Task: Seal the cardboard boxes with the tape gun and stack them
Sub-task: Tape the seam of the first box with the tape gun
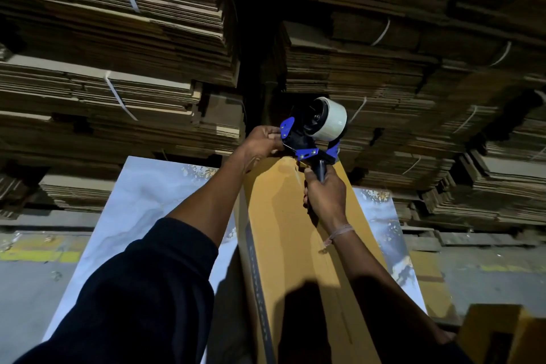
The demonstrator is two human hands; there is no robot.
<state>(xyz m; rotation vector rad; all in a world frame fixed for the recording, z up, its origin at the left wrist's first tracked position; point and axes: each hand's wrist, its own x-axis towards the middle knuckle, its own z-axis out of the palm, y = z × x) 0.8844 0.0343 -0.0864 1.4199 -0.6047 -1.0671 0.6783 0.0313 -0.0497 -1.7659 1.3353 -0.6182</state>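
A long, narrow brown cardboard box [283,233] lies on a pale marbled table [141,201] and runs away from me. A blue and black tape gun [310,139] with a roll of clear tape [329,118] hovers at the box's far end. My right hand [325,195] is wrapped around the gun's black handle. At the front of the gun, my left hand [263,142] pinches the area by the blade, where the tape end comes out. The gun's front sits right at the far edge of the box top.
Tall bundles of flattened cardboard [118,68] tied with white straps fill the background beyond the table. Another brown box [502,331] sits at the lower right corner. Grey floor with yellow markings [35,254] lies to the left.
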